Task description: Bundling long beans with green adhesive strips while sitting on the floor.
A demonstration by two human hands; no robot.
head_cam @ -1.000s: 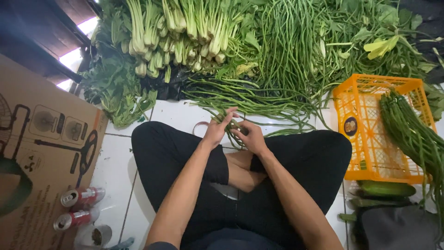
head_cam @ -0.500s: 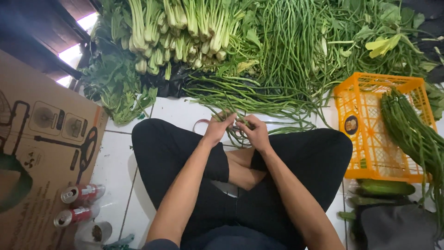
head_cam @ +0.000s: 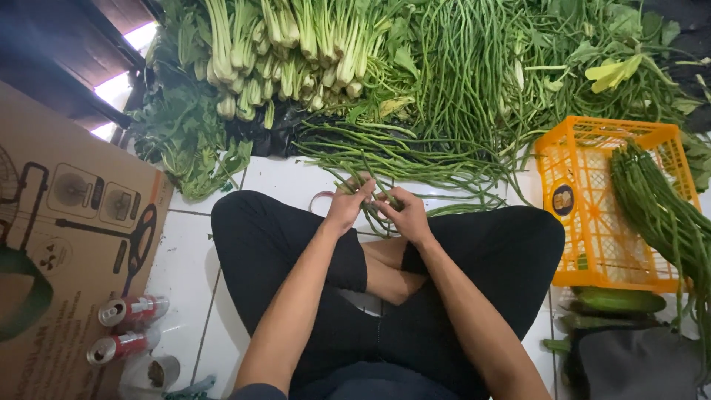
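I sit cross-legged on a white tiled floor [head_cam: 185, 252]. My left hand [head_cam: 346, 204] and my right hand [head_cam: 404, 215] meet in front of my knees, both closed on a small bunch of long green beans [head_cam: 374, 200]. The bunch trails forward into a loose spread of long beans [head_cam: 400, 159] lying on the floor just ahead of the hands. A pinkish rubber band [head_cam: 320, 200] lies on the tile by my left hand.
Bundles of pale-stemmed leafy greens [head_cam: 289, 52] and long beans [head_cam: 474, 74] pile across the back. An orange plastic crate [head_cam: 592, 215] with a bean bundle [head_cam: 659, 215] stands right. A cardboard box [head_cam: 67, 244] and two red cans [head_cam: 126, 326] lie left.
My hands have shifted slightly right and kept working the bean bunch between them; the view has drifted a little. Nothing else has moved.
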